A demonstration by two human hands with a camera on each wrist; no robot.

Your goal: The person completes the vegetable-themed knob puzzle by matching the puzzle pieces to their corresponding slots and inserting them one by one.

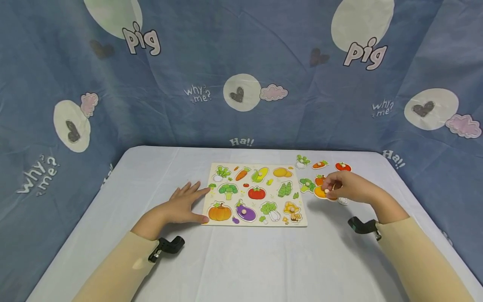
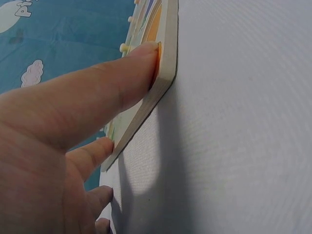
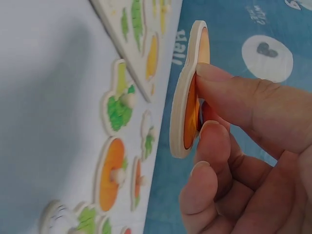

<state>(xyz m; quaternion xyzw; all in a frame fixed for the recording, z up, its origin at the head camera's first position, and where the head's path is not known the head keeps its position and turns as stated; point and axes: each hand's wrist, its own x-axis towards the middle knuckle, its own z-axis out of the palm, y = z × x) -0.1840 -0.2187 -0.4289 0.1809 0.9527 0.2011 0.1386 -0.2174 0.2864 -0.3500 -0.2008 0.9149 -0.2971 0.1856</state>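
Note:
My right hand (image 1: pixel 349 186) pinches a yellow-orange, two-lobed wooden puzzle piece (image 1: pixel 319 192) with a small knob, seen edge-on in the right wrist view between thumb and fingers. It is held up over the loose pieces, right of a vegetable puzzle board (image 1: pixel 272 195). My left hand (image 1: pixel 181 205) lies at the board's left edge with fingers spread. Its thumb (image 2: pixel 139 66) presses on the near left corner, and a fingertip touches the edge farther up. Knobs show on the eggplant (image 1: pixel 247 213), mushroom (image 1: pixel 292 209) and corn (image 1: pixel 259 175) pieces in the board.
Loose knobbed pieces lie right of the board: a broccoli (image 1: pixel 307 185), a pumpkin (image 1: pixel 320 180), a carrot (image 1: pixel 320 165), a tomato (image 1: pixel 343 166) and a leafy white root (image 1: pixel 302 161). Another pale piece (image 1: pixel 343 201) is partly hidden under my right hand. A blue printed cloth (image 1: pixel 241 121) hangs behind the white table.

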